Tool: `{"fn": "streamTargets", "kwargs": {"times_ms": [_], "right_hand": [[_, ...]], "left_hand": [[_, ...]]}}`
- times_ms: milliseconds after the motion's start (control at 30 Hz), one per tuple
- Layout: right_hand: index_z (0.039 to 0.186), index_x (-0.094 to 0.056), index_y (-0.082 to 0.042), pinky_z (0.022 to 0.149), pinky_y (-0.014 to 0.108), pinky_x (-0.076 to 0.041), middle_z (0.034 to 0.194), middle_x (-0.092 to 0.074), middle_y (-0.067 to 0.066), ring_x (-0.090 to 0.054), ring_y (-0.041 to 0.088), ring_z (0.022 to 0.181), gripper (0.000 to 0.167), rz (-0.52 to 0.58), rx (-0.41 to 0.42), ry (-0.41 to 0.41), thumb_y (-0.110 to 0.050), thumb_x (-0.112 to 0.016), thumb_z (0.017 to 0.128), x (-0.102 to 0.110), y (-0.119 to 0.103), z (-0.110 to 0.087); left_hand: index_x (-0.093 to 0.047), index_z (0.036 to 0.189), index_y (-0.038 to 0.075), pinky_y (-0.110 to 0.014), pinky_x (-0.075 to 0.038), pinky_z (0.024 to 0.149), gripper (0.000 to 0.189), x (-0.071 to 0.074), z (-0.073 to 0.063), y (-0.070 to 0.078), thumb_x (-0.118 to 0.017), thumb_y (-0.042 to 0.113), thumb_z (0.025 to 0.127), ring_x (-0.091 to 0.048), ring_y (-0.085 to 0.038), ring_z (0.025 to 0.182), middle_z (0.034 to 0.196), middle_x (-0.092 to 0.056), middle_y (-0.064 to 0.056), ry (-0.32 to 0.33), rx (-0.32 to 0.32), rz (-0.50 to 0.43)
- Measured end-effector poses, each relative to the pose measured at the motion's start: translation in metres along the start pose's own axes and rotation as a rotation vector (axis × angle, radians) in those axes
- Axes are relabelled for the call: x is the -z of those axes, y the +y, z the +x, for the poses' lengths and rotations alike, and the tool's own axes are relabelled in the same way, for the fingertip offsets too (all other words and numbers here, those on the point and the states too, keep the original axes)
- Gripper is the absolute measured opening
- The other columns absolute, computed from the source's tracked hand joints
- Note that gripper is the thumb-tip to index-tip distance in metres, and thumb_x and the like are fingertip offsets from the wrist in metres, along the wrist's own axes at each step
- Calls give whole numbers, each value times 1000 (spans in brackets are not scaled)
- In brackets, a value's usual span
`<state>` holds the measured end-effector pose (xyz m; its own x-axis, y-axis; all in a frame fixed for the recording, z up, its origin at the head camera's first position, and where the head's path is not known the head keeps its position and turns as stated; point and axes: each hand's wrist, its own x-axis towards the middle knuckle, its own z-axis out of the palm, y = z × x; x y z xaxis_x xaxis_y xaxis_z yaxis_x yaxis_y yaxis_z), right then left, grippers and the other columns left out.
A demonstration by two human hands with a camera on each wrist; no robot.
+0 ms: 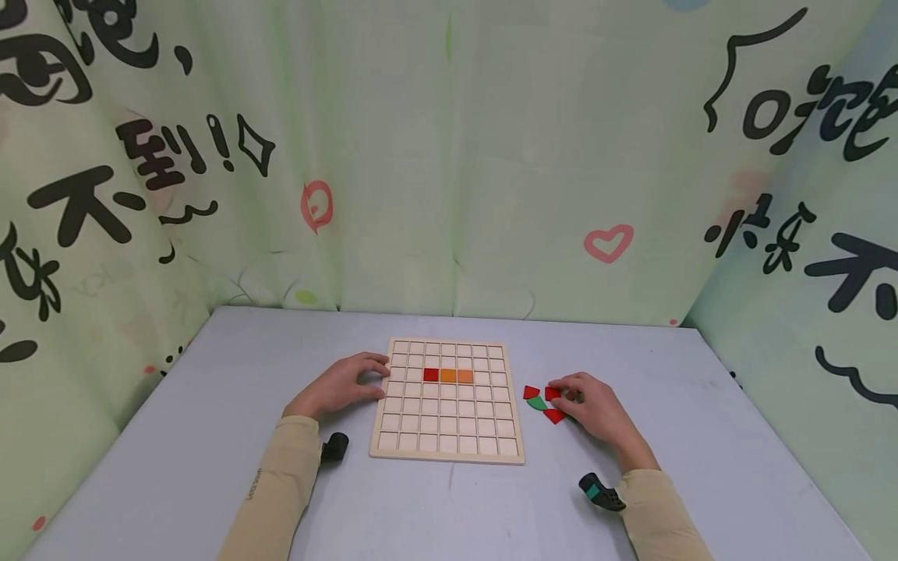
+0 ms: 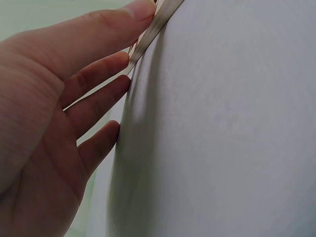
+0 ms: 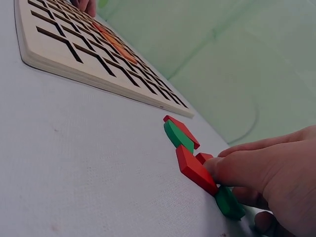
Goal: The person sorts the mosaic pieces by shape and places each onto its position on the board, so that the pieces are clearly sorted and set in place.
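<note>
A square wooden grid board point(image 1: 449, 460) lies flat on the table. One red tile point(image 1: 431, 375) and two orange tiles point(image 1: 456, 376) sit side by side in cells of one of its upper rows. My left hand point(image 1: 347, 384) rests against the board's left edge, thumb and fingers spread and touching it. Just right of the board, my right hand point(image 1: 595, 405) pinches a small red piece point(image 1: 552, 393) between thumb and fingers, which partly hide it. Around it lie two more red pieces point(image 1: 554, 416) and green curved pieces point(image 3: 177, 136); one green piece point(image 3: 228, 203) is under the right fingers.
The white table point(image 1: 449, 514) ends at a pale green curtain point(image 1: 449, 156) printed with black writing and hearts, behind and at both sides. A dark strapped device point(image 1: 335, 447) is on the left wrist and another point(image 1: 601, 492) on the right, both low over the table.
</note>
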<state>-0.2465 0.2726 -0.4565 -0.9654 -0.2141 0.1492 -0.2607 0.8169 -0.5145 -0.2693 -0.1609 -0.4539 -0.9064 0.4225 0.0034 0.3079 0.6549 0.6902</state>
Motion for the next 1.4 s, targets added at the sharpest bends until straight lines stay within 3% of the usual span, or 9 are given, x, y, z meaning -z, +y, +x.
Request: {"fn": "streamTargets", "kwargs": {"times_ms": [400,733,1133,1400], "right_hand": [[119,-68,-3,85,47,-55,111,-62,13,-62,29,97,29,52,-30,38,-13,-69,92,0,-5,0],[121,-67,-5,89,46,-56,114,-62,13,-64,30,101,31,101,-19,82,-16,-69,93,-4,-13,2],[121,-67,-6,82,38,-59,116,-61,13,-65,29,98,31,159,-2,33,-12,-70,91,-7,-20,4],[122,-67,-6,85,40,-58,118,-60,12,-64,28,101,32,160,-8,6,-14,-70,91,-10,-24,8]], "left_hand": [[-68,117,7,-47,-33,114,33,-1,-1,1,-76,17,86,-38,-32,138,143,-50,-8,1,17,-4],[-68,116,7,-47,-33,114,33,0,-2,2,-76,16,86,-39,-32,138,143,-51,-9,5,0,-6],[-68,116,7,-47,-33,114,32,0,-1,1,-76,16,86,-39,-32,138,143,-50,-9,3,9,-10],[-68,116,7,-47,-32,114,33,0,-1,1,-76,16,86,-38,-32,138,143,-50,-9,4,14,-14]]}}
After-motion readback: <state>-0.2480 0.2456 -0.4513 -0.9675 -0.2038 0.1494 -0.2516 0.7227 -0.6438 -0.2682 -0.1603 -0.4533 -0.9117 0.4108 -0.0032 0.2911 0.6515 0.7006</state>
